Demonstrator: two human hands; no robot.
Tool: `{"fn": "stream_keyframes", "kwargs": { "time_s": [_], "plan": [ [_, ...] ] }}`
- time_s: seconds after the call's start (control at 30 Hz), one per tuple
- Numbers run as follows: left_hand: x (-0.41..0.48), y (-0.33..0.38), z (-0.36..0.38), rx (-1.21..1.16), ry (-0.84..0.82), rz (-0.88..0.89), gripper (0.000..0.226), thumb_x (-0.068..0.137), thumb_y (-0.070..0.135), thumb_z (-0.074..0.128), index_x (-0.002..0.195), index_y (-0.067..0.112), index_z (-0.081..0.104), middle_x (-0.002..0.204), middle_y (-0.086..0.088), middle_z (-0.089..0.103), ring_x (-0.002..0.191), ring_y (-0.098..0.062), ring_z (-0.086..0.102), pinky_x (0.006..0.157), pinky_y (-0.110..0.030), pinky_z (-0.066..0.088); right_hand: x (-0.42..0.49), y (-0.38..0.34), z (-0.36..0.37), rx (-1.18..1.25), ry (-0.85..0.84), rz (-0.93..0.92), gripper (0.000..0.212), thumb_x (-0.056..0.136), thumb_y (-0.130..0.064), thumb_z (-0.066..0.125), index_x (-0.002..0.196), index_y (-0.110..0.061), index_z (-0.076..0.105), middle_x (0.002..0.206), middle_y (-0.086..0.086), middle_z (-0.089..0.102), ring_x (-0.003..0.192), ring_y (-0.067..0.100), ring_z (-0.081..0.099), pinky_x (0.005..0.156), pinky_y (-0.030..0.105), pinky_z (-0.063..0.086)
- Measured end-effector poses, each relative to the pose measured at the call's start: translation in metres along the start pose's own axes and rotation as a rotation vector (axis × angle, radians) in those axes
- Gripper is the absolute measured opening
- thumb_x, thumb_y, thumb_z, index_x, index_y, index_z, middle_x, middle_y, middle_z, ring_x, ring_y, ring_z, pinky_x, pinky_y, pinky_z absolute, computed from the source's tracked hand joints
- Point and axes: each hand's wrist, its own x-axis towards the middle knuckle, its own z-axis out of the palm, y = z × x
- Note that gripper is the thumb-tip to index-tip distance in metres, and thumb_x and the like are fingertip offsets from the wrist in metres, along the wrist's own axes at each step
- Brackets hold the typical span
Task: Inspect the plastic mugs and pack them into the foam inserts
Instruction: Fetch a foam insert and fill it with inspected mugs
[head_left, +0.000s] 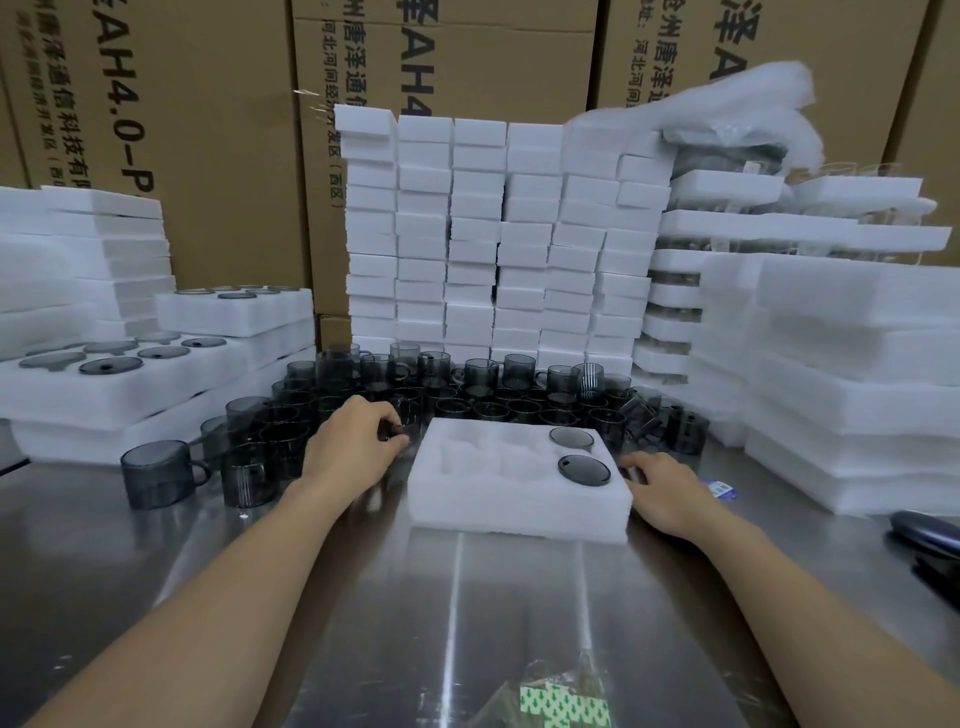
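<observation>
A: Surface?
B: Shiny stainless-steel table (467, 597).
A: Centre?
B: White rectangular foam insert (519, 499), lying flat. Smoky grey translucent plastic mugs (514, 364) crowd behind it and to its left.
A: Margins?
B: Left stack of white foam trays (104, 400); right stack of white foam sheets (831, 415). Small blue-and-white label (719, 488) right of the insert. Dark rounded object (924, 532) at right edge, unidentified. Clear plastic bag with green-and-white patterned piece (563, 701) at near edge.

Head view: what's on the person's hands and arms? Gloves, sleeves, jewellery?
Nothing worn. Left hand and right hand are bare: no gloves, rings or watch visible. Left forearm and right forearm are uncovered to the frame edge, with no sleeve in view.
</observation>
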Motion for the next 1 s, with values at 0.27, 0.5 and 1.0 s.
{"fn": "stream_keyframes", "kwargs": {
  "time_s": [0.27,0.5,1.0],
  "plan": [
    [-0.014,0.054,-0.031,-0.337,0.437,0.304,0.017,0.098,0.035,0.077,0.112,0.036,0.068,0.121,0.024,0.055,0.096,0.002,0.059,0.080,-0.034,0.055,-0.001,-0.005,-0.001,0.045,0.021,-0.015,0.044,0.100,-0.048,0.061,0.140,-0.030,0.063,0.134,0.007,0.063,0.123,0.032,0.059,0.104,0.044,0.051],
    [-0.039,0.107,-0.068,-0.679,0.741,0.478,0.067,0.093,0.029,0.084,0.150,0.035,0.049,0.134,0.035,0.056,0.068,-0.012,0.069,0.067,-0.014,0.044,-0.001,-0.004,0.000,0.013,0.012,-0.033,0.040,0.100,-0.046,0.056,0.135,-0.032,0.067,0.127,0.010,0.062,0.118,0.035,0.060,0.104,0.047,0.052],
    [-0.040,0.116,-0.076,-1.087,0.461,0.299,0.059,0.091,0.028,0.086,0.143,0.033,0.059,0.146,0.016,0.060,0.104,-0.013,0.076,0.074,-0.023,0.057,0.002,-0.003,0.001,-0.029,0.005,-0.040,0.042,0.102,-0.049,0.057,0.139,-0.030,0.065,0.135,0.011,0.055,0.126,0.037,0.055,0.108,0.050,0.048]
  ]
}}
